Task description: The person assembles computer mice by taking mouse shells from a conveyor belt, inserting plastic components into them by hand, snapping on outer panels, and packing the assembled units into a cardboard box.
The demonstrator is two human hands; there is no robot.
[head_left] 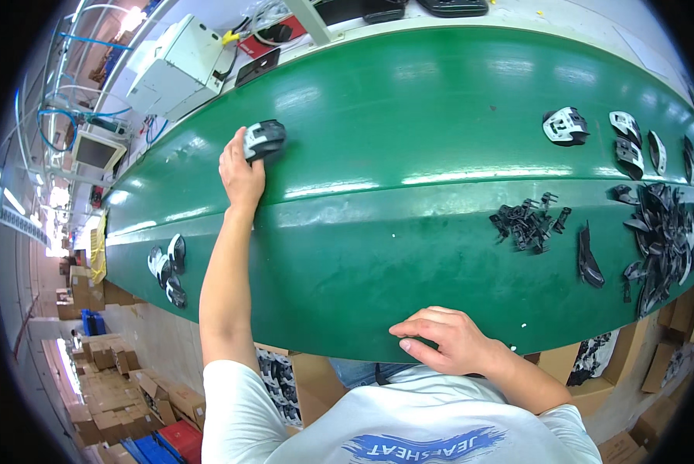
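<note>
My left hand is stretched out over the far part of the green table. It grips a black-and-white plastic shell, rounded like a computer mouse and slightly blurred. Close to the table's front edge, my right hand hangs with its fingers extended and the thumb apart, holding nothing. Small black clip-like parts lie in a loose pile to its far right. Beyond them sits another black-and-white shell.
At the right end are a heap of black curved parts, a single long black piece and several shells. More shells lie at the left. Cartons stand on the floor, and a white machine stands behind the table.
</note>
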